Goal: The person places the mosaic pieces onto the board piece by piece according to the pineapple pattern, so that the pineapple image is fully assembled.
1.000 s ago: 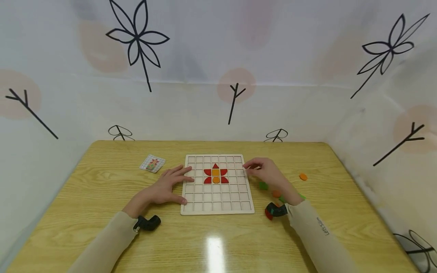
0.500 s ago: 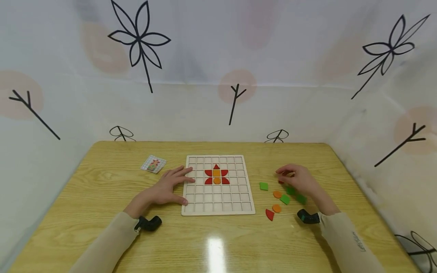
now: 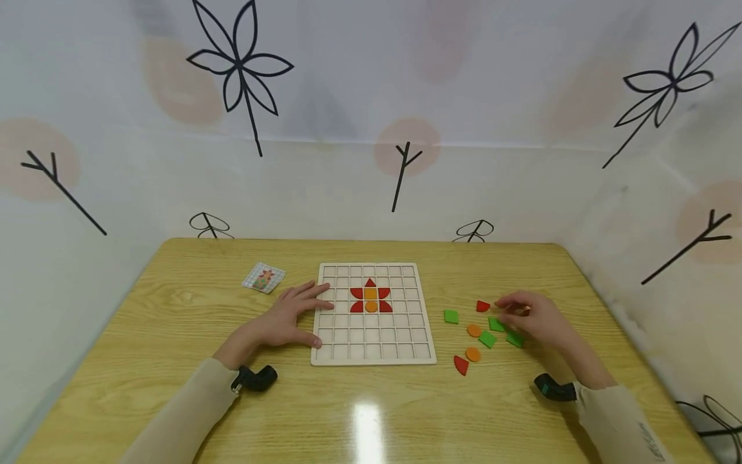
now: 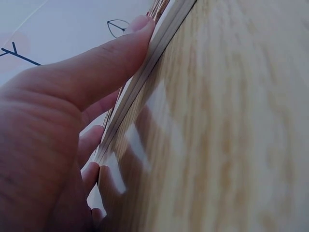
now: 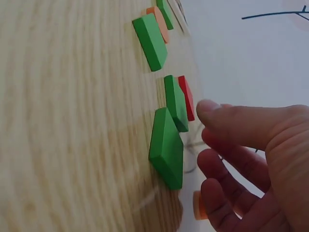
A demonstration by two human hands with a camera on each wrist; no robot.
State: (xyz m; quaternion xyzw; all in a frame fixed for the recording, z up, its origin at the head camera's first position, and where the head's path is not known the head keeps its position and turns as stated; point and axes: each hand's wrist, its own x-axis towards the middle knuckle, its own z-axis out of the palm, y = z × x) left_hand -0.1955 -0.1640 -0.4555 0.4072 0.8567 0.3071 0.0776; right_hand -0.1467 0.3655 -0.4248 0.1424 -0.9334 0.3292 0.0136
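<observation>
left hand (image 3: 285,320) spread wide, fingertips resting on grid board (image 3: 371,335), center of frame | red triangle (image 3: 370,283) points up-frame, orange square (image 3: 370,294) + orange circle (image 3: 371,307) stacked vertically below | right hand (image 3: 536,317) loosely curled, nothing visibly held, right of frame near green tile (image 3: 495,324)

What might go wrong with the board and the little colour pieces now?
The right hand is very near a green piece, so it might knock that by accident. The left hand rests on the edge of the board, so a push might make it slide.
</observation>
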